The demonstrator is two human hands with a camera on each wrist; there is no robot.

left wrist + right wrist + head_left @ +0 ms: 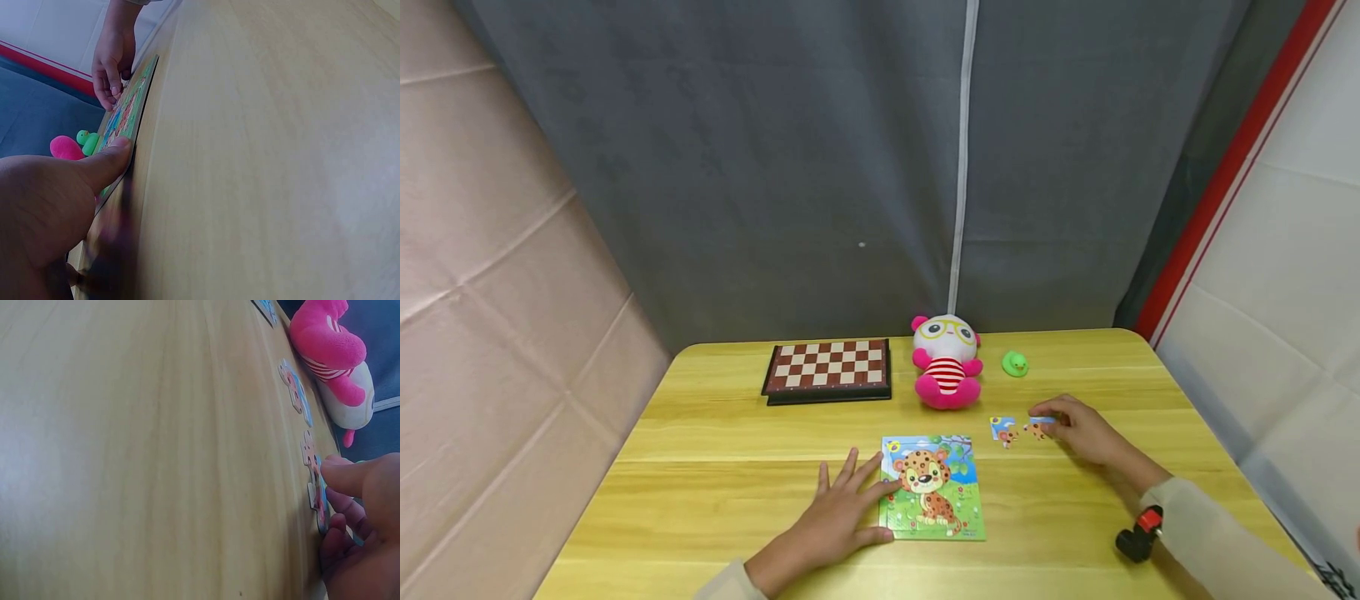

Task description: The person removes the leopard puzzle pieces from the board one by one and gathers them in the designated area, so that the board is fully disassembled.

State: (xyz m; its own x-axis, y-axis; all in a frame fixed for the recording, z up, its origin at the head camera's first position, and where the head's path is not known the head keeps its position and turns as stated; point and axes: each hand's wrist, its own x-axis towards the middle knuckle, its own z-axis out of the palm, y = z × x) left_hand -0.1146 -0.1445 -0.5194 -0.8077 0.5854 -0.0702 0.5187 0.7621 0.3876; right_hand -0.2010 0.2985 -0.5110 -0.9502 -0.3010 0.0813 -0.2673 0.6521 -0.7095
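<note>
Looks early: left loose piece [1002, 429] lies right of the leopard board [936, 490], right loose piece [1034, 431] just beyond, gap between, so joining seems left to do. Right hand [1081, 428] pinches the latter; left hand [838, 512] has fingers spread, touching the board, whose picture looks complete, maybe just print.

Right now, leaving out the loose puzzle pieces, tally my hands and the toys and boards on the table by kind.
Hands: 2 (left hand, right hand)
Toys: 2 (stuffed toy, green duck)
Boards: 2 (leopard picture board, checkered board)
Total: 6
</note>
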